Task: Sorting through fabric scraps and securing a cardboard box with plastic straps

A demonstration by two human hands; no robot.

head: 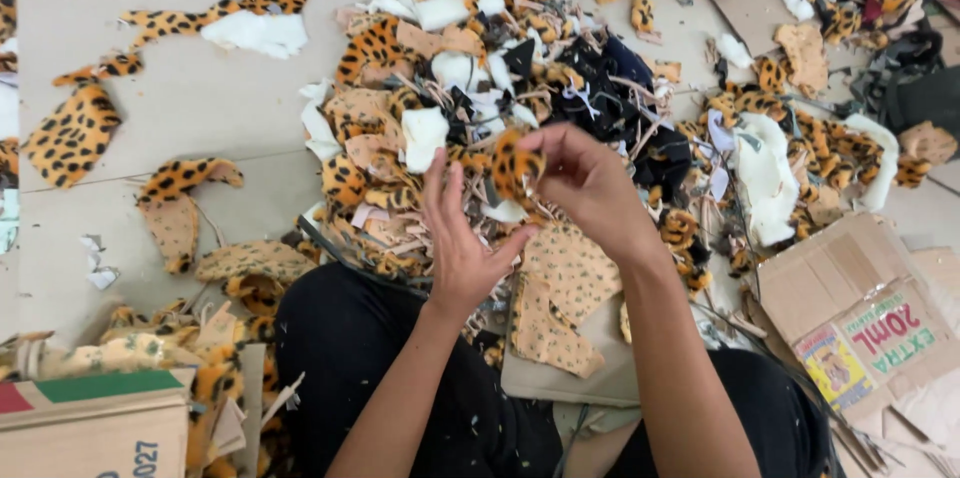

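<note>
A pale floor [200,108] of flat sheets fills the upper left of the frame, with single leopard-print scraps [72,138] strewn over it. In the lower left corner stands a cardboard box [95,428] with a green and red stripe on its top edge. Above it, more spotted scraps lie heaped against the person's black-clad leg [345,338].

At centre the left hand [462,243] is raised with the fingers spread and loose, its fingertips just beside a small leopard piece [515,166]. The right hand [590,183] pinches that piece between thumb and fingers, holding it up over the pile [450,88], a thick heap of spotted, white, tan and black offcuts that spreads across the upper middle.

On the lap lies a tan spotted panel [560,308]. At lower right sits a flattened carton [860,328] with a printed label, and dark fabric [910,48] bunches in the upper right corner.
</note>
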